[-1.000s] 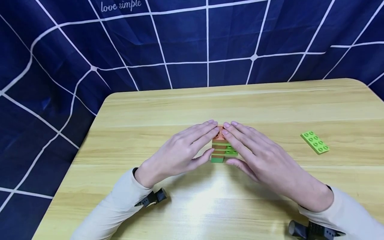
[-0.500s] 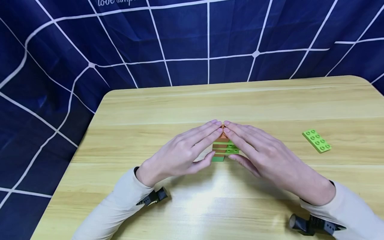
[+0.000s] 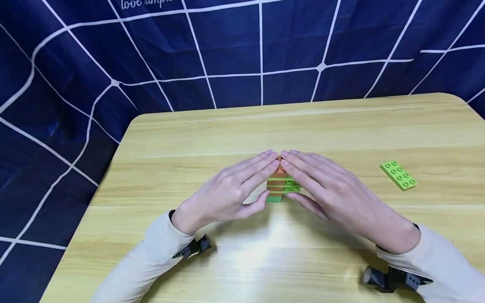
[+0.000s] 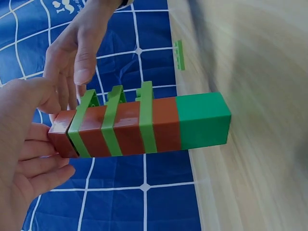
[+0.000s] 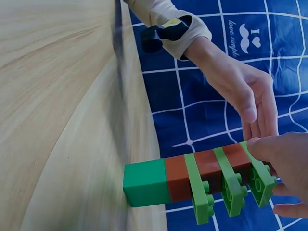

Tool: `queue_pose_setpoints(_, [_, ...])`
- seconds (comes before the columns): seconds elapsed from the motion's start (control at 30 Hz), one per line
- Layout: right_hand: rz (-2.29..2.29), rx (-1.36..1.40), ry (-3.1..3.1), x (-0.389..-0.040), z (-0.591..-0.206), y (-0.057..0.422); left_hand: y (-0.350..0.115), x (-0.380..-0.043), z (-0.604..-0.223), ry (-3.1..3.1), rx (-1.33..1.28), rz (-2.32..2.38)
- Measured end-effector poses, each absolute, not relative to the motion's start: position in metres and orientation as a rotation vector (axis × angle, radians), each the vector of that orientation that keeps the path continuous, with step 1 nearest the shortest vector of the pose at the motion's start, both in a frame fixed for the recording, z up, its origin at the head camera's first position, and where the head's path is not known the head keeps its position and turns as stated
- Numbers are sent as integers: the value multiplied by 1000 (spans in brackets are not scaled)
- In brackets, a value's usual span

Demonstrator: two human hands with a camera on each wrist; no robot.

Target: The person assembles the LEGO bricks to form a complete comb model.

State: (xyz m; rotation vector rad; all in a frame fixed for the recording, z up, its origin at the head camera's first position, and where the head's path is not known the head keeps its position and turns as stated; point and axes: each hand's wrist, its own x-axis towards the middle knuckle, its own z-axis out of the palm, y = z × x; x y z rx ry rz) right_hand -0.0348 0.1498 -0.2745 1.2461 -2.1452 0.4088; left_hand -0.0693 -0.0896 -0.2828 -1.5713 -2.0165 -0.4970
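A tower of toy building bricks [image 3: 275,189] stands upright on the table between both hands. Its base is a dark green block [image 4: 204,120]; reddish-brown bricks [image 4: 166,118] alternate above with thin light green plates [image 4: 148,122] that jut out to the right. The left hand [image 3: 227,193] has its fairly straight fingers at the brown top brick [image 3: 279,173], thumb lower down on the near side. From the other side the right hand [image 3: 337,193] mirrors it, its extended fingertips on the same brick, thumb beside a plate. Fingertips of both hands nearly meet and cover most of the top.
A loose light green studded plate [image 3: 398,175] lies on the wooden table [image 3: 212,134] to the right of the tower. Behind the table hangs a dark blue cloth [image 3: 227,46] with white lines. Each wrist carries a small black camera [image 3: 193,247].
Over the last second the fingertips of both hands have drawn closer together over the top brick, covering more of it. In the last half second the hands stay nearly still; the view has shifted slightly.
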Motion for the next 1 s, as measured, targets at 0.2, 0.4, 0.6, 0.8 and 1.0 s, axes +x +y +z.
queue_pose_setpoints(0.2, [406, 1250, -2167, -37, -277, 150, -90, -68, -286, -2005, -1570, -494])
queue_pose_setpoints(0.4, [395, 1268, -2171, -38, -276, 151, -90, -68, -285, -2006, -1568, -477])
queue_pose_setpoints(0.6, [342, 1285, -2146, -40, -271, 149, -91, -69, -285, -2010, -1560, -495])
queue_pose_setpoints(0.8, [266, 1301, -2126, -41, -266, 146, -92, -67, -278, -2044, -1548, -380])
queue_pose_setpoints(1.0, [237, 1298, -2098, -41, -265, 143, -93, -64, -269, -2082, -1556, -205])
